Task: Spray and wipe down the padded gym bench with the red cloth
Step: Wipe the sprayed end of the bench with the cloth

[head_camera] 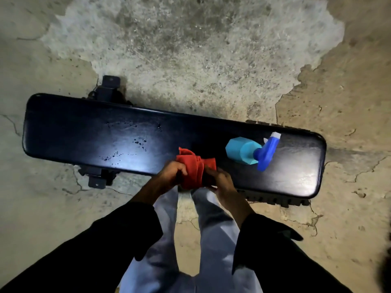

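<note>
A long black padded bench lies across the view, with droplets of liquid scattered on its left and middle part. The red cloth is bunched up over the bench's near edge. My left hand grips its left side and my right hand grips its right side. A light blue spray bottle with a dark blue trigger head lies on its side on the right part of the bench, apart from both hands.
The bench's dark metal feet stick out at the left, front and back. Cracked, patchy concrete floor surrounds the bench. My legs in light trousers stand close against the bench's near edge.
</note>
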